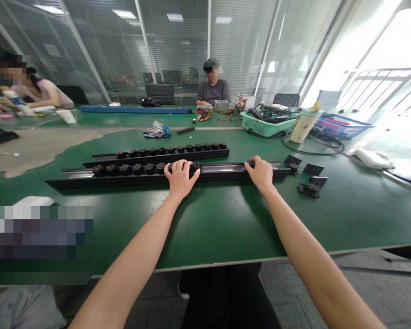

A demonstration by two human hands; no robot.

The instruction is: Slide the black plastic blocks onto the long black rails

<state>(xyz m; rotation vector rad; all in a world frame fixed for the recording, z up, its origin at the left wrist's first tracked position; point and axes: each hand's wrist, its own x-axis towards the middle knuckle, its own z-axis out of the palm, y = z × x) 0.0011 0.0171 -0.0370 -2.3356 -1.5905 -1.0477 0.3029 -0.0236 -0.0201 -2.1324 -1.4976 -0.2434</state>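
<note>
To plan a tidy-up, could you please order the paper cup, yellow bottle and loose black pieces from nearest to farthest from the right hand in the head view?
From the right hand:
1. Loose black pieces: just right of it, past the rail's end.
2. Yellow bottle: farther back, rightward.
3. Paper cup: far back left.

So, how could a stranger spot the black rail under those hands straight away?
On the green table, find the rear rail, then the longer front rail nearer the viewer. The left hand and right hand are at it, with a bare shiny stretch between them; on its neighbour, round pieces run right to the right-hand end.
</note>
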